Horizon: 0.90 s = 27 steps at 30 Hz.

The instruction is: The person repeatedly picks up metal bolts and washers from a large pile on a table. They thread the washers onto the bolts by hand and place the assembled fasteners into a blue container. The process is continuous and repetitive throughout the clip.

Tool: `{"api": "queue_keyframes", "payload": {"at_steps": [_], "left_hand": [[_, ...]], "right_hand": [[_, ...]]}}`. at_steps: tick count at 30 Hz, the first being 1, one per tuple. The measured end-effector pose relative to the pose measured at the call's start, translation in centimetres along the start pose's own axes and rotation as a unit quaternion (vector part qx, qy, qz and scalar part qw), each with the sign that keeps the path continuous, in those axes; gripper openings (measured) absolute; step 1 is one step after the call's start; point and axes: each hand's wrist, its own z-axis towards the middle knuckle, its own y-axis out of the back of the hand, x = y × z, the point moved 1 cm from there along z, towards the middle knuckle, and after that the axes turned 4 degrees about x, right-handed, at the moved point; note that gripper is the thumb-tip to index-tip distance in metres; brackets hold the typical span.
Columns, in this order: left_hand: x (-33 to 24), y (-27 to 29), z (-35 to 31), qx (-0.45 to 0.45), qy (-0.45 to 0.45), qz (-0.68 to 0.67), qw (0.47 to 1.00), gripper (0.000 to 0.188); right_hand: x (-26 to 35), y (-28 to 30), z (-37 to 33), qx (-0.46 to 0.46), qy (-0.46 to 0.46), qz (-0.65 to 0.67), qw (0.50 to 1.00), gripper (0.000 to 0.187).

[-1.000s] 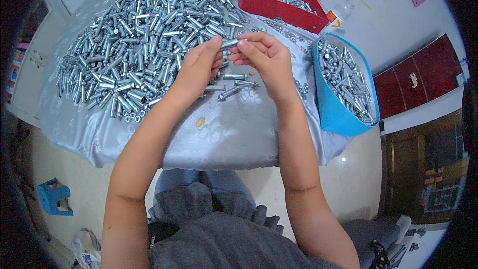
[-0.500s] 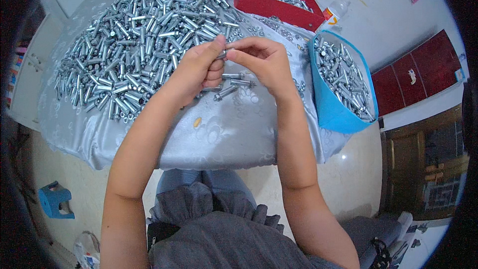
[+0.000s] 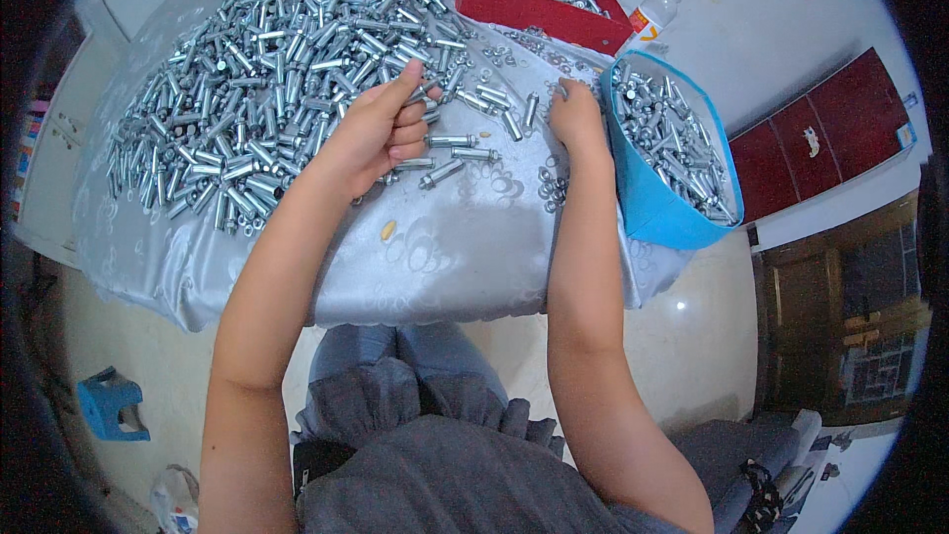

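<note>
My left hand is closed with a sleeve anchor bolt gripped between thumb and fingers, its end poking out past the thumb. Beside and below that hand, several loose anchor bolts lie on the cloth. My right hand is apart from it, fingers curled down at the small metal nuts and washers strewn on the table's right part. Whatever its fingertips pinch is hidden. A great heap of anchor bolts spreads over the table's left side.
A light blue fabric bin full of bolts stands close right of my right hand. Behind is an open red box with more bolts, next to a plastic bottle. The shiny tablecloth carries a small yellowish piece.
My right hand has left my left hand and moved right to the small nuts and washers by the blue bin. My left hand stays nearly in place, keeping its bolt.
</note>
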Motion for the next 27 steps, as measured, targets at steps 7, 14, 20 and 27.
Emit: {"api": "queue_keyframes", "payload": {"at_steps": [7,14,20,27], "left_hand": [[-0.1,0.0,0.0,-0.008,-0.006,0.022,1.0,0.039],[0.0,-0.3,-0.2,-0.015,-0.008,0.031,0.999,0.036],[0.0,-0.1,-0.1,-0.016,-0.011,0.053,0.998,0.034],[0.1,-0.3,-0.2,-0.02,-0.015,0.085,0.996,0.033]], "right_hand": [[-0.4,-1.0,0.5,-0.016,0.006,-0.038,0.999,0.022],[-0.4,-0.9,0.8,-0.05,-0.027,0.014,0.998,0.018],[-0.5,-0.9,0.9,-0.058,-0.064,0.027,0.996,0.016],[0.0,-0.6,0.7,-0.066,-0.064,0.038,0.995,0.014]]}}
